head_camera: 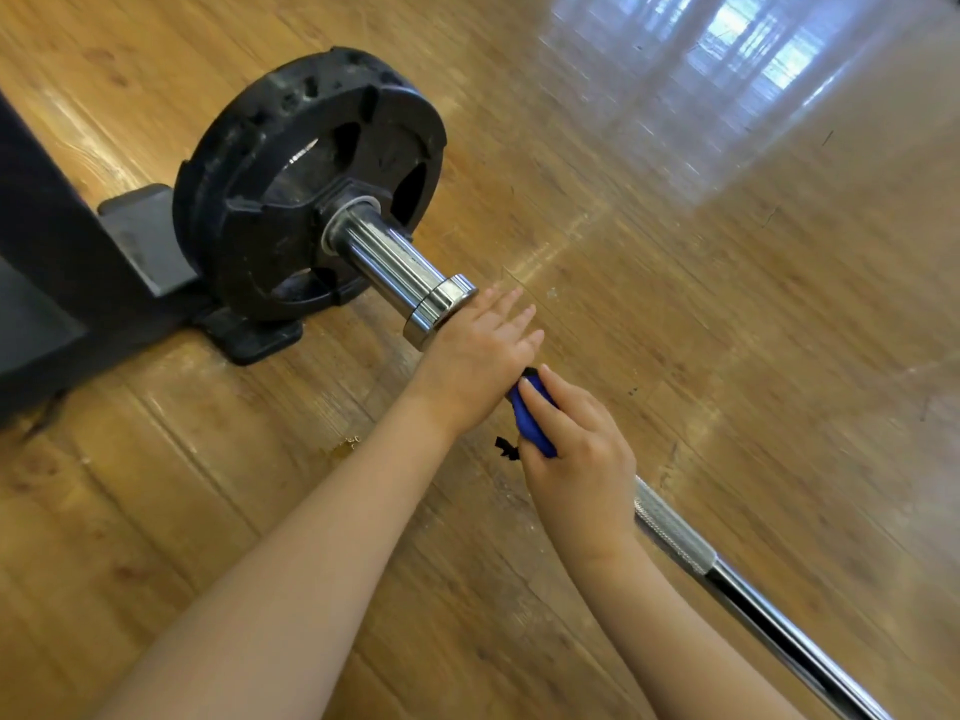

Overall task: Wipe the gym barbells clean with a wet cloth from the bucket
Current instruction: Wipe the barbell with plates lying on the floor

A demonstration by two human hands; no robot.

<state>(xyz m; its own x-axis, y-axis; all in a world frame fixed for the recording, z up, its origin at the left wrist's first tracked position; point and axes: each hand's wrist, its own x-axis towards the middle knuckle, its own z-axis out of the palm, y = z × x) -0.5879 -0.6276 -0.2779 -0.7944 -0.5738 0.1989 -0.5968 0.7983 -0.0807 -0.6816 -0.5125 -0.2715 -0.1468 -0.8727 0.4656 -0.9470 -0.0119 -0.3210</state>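
A chrome barbell (675, 532) runs from the lower right up to a black weight plate (291, 163) at the upper left, with a shiny sleeve (384, 252) and collar (441, 304) between. My left hand (478, 356) lies across the bar right below the collar, fingers straight and pointing right. Just behind it, my right hand (582, 459) grips a blue cloth (532, 423) wrapped on the bar. A small black tag (506, 448) hangs from the cloth. The bar under both hands is hidden. No bucket is in view.
A black rack frame with a foot (140, 241) stands at the left, close behind the plate. A black rubber block (254, 337) sits under the plate. Glossy wooden floor (727, 252) stretches to the right, with window glare at the top right.
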